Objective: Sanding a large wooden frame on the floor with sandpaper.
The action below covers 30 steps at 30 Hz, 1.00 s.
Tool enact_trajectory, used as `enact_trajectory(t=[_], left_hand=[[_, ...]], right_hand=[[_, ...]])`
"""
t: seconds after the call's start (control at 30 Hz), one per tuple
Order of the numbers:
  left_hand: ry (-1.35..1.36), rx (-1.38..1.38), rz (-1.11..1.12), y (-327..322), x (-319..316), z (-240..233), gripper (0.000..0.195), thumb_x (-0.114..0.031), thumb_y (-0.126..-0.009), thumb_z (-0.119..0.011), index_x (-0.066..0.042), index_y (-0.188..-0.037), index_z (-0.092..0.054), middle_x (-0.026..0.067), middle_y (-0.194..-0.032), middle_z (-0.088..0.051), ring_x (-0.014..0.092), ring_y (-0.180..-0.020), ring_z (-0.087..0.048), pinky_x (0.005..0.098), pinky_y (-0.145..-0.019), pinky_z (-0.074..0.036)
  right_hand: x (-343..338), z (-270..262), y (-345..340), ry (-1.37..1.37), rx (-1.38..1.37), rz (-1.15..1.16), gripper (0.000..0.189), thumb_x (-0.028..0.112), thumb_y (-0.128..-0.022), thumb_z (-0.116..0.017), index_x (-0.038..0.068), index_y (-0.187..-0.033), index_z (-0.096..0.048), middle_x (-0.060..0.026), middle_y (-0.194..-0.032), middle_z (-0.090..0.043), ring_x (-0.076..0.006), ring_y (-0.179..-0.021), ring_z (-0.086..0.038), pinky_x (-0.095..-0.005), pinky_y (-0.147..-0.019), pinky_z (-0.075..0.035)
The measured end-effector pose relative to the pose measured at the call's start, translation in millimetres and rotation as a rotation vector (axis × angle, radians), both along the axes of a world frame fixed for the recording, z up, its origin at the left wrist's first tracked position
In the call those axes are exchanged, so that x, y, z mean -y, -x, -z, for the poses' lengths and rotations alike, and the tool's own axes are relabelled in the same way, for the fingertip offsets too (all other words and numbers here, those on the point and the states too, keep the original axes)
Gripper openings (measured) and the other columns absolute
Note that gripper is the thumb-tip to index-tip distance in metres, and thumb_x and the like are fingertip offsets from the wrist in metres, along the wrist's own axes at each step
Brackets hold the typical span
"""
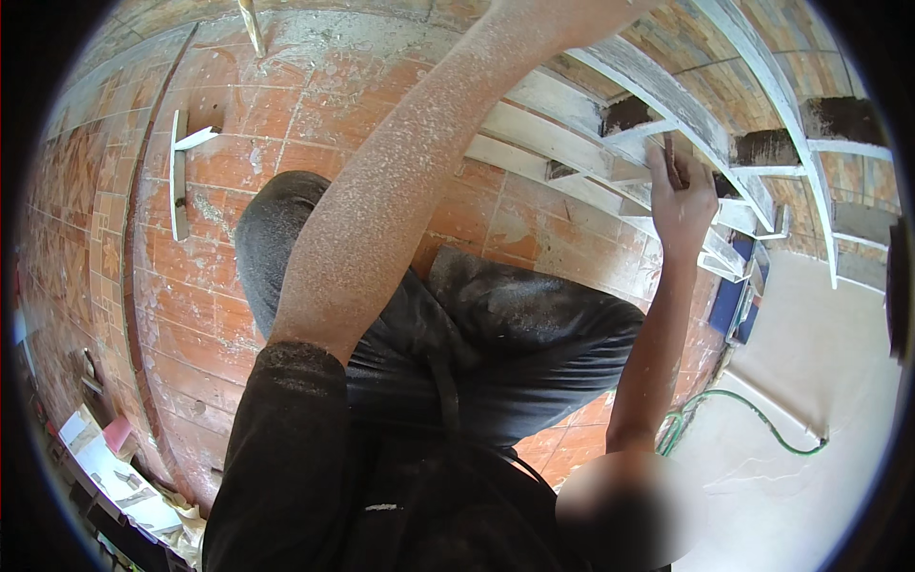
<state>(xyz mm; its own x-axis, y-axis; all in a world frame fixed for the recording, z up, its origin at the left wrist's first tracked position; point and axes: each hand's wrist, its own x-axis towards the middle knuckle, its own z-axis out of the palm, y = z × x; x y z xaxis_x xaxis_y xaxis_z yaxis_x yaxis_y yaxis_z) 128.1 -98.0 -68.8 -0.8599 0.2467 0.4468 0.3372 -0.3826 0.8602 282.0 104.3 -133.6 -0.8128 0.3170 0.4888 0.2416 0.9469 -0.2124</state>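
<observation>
A white-painted wooden frame [640, 68] with long slats and short crosspieces rises before me on the right. My left hand [565, 21] is at the frame's upper edge; its fingers run out of the picture at the top, so its grip is hidden. Pale dust coats that forearm. My right hand [683, 204] is among the slats, pinching a thin reddish-brown folded sheet [672, 161], apparently sandpaper, between thumb and fingers. The sheet is close to a crosspiece; whether it touches the wood cannot be told.
Dusty orange floor tiles [214, 272] lie beneath my bent legs. On the left is a small white wooden piece [179, 175]. A wooden leg [251, 28] stands at top left. A green hose [758, 411] and a pale pipe [772, 404] are at right, by a blue object [733, 286].
</observation>
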Motion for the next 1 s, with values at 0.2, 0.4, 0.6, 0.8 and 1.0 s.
enact_trajectory(t=[0.2,0.4,0.6,0.8,1.0], left_hand=[[0.023,0.005,0.0,1,2,-4,0.04,-0.039,-0.077,-0.07,0.001,-0.079,-0.067,0.0049,-0.063,-0.061,0.012,-0.063,-0.058,0.0289,-0.058,-0.046],[-0.031,0.014,-0.007,-1,1,0,0.042,-0.04,-0.077,-0.071,0.002,-0.083,-0.067,0.0042,-0.066,-0.06,0.012,-0.064,-0.056,0.0286,-0.058,-0.045],[0.016,-0.01,-0.041,-1,-1,-3,0.048,-0.044,-0.076,-0.071,0.002,-0.087,-0.067,0.0035,-0.067,-0.058,0.011,-0.063,-0.053,0.0277,-0.057,-0.044],[0.167,-0.012,-0.191,9,1,13,0.077,-0.056,-0.076,-0.065,0.009,-0.116,-0.054,0.0161,-0.098,-0.06,0.022,-0.094,-0.054,0.0334,-0.083,-0.043],[0.259,-0.02,-0.222,4,-3,6,0.083,-0.064,-0.078,-0.056,0.008,-0.121,-0.05,0.019,-0.107,-0.058,0.028,-0.107,-0.048,0.0382,-0.096,-0.035]], right_hand=[[0,-6,-31,-0.13,0.295,-0.355,0.065,0.015,-0.079,-0.067,0.009,-0.138,-0.04,-0.0122,-0.142,-0.039,-0.0355,-0.134,-0.029,-0.0426,-0.11,-0.025],[-23,-18,-38,0.014,0.404,-0.316,0.057,-0.003,-0.082,-0.055,0.012,-0.136,-0.042,-0.0143,-0.135,-0.046,-0.0357,-0.119,-0.048,-0.0419,-0.096,-0.045],[-23,-7,-33,-0.215,0.218,-0.371,0.041,-0.003,-0.085,-0.052,0.007,-0.125,-0.054,-0.0112,-0.129,-0.052,-0.0329,-0.117,-0.05,-0.0415,-0.097,-0.042],[15,4,-8,-0.337,0.2,-0.437,0.033,0.014,-0.089,-0.054,0.003,-0.12,-0.056,-0.0148,-0.124,-0.055,-0.0317,-0.121,-0.047,-0.0422,-0.098,-0.04],[14,16,11,-0.354,0.265,-0.398,0.029,0.018,-0.092,-0.051,-0.003,-0.11,-0.058,-0.0175,-0.121,-0.056,-0.0329,-0.119,-0.048,-0.0428,-0.098,-0.039]])
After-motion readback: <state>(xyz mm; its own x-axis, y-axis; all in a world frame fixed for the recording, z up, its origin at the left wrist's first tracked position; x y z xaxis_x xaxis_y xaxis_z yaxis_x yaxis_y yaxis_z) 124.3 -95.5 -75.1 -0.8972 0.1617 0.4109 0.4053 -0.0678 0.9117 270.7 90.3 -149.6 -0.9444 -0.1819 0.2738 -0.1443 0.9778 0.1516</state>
